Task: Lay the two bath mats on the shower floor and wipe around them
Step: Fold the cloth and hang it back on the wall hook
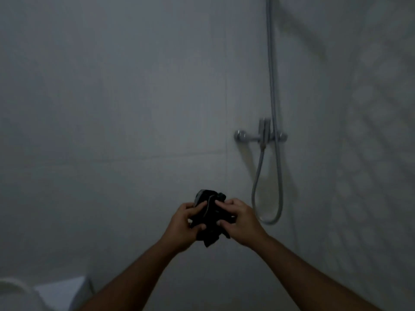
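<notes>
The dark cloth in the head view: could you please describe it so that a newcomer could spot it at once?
Start at the chrome shower mixer on the grey tiled wall and follow its looping hose down. Just left of the loop, the left hand and right hand hold a bunched dark cloth between them. It is the only black thing against the pale tiles.

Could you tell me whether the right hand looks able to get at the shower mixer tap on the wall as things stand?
Probably not yet: the right hand and left hand both grip the dark cloth. The path up to the mixer tap looks clear, though.
</notes>
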